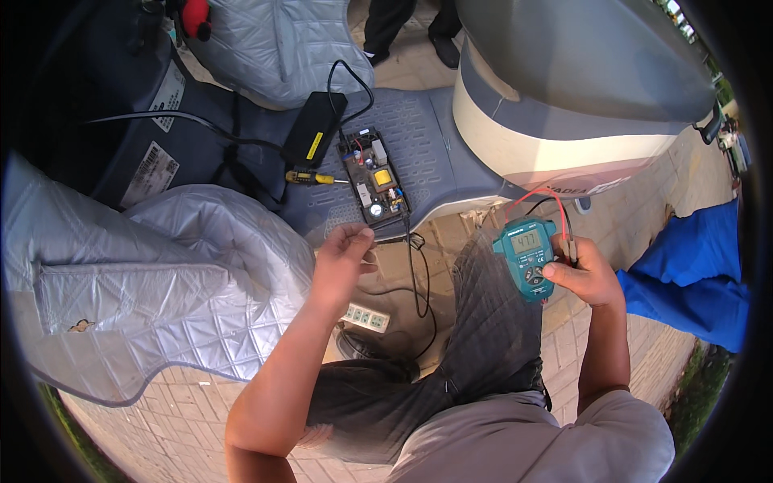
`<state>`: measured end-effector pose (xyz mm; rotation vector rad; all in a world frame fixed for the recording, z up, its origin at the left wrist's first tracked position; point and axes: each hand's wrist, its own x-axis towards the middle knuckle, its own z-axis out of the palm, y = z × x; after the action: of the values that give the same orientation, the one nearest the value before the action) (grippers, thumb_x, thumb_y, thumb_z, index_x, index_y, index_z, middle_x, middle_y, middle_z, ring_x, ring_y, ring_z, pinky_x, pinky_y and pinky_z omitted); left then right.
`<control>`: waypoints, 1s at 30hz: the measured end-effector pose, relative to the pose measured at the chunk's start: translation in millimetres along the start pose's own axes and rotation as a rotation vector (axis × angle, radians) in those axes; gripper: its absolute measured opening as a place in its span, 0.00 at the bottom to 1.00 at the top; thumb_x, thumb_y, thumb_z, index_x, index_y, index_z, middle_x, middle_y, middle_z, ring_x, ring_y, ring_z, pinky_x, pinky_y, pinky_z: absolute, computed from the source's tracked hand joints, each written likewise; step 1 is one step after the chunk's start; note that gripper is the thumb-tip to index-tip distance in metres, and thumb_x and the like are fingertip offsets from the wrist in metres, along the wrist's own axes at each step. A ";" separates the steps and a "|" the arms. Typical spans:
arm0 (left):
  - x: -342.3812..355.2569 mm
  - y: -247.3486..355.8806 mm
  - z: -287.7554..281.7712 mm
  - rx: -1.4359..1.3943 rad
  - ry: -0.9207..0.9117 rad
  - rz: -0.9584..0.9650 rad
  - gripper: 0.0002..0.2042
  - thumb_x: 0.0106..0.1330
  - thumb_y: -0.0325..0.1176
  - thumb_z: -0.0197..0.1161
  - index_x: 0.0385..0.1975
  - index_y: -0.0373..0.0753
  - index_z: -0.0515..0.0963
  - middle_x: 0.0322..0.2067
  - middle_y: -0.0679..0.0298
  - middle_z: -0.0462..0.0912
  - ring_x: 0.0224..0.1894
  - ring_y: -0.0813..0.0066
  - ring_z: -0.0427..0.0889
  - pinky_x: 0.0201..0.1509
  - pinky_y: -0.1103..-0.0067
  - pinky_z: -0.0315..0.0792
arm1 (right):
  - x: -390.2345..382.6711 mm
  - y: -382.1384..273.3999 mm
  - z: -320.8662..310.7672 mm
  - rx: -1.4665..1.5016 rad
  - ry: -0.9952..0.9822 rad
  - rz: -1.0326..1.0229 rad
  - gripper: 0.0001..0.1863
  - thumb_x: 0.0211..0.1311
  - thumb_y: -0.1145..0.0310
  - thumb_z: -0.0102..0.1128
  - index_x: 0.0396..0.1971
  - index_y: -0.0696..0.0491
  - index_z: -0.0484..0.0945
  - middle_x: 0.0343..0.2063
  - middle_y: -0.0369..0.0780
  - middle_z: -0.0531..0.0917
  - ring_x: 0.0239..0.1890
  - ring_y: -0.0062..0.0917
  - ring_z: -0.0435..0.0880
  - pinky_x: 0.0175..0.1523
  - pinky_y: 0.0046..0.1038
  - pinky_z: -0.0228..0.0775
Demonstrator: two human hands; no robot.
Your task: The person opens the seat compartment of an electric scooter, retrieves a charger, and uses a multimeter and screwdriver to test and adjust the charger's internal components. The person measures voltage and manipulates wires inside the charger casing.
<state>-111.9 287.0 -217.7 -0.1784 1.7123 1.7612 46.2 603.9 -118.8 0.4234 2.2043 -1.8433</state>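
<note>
My right hand point(592, 274) grips a green handheld meter point(527, 262) with a lit digital display, its thumb over the buttons. Red and black test leads point(557, 201) loop from the meter, and part of them runs by the fingers of that hand. My left hand point(346, 253) is closed in a loose pinch just below an opened power-supply circuit board point(374, 179) in its black case. Whatever its fingertips hold, if anything, cannot be made out. A black case cover point(314, 133) with a yellow label and a yellow-handled screwdriver point(310, 177) lie beside the board.
The board rests on the grey scooter footboard point(415, 121), under the large seat body point(547, 121). Silver quilted covers point(185, 274) drape at left. A white power strip point(366, 318) and black cable point(423, 306) lie on the paving. Another person's legs point(386, 28) stand beyond; blue fabric point(684, 270) is at right.
</note>
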 end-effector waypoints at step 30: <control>36.8 -23.9 -26.9 -0.373 -0.217 -0.063 0.16 0.64 0.23 0.62 0.51 0.32 0.72 0.48 0.61 0.79 0.51 0.71 0.77 0.61 0.73 0.69 | 248.6 20.0 69.4 -0.382 0.510 -0.215 0.25 0.60 0.61 0.63 0.50 0.66 0.74 0.42 0.57 0.81 0.46 0.49 0.81 0.53 0.39 0.71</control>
<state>-136.6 273.3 -260.8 -0.1926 1.2048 1.9610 -177.9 556.0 -239.1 0.6551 2.9711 -1.4601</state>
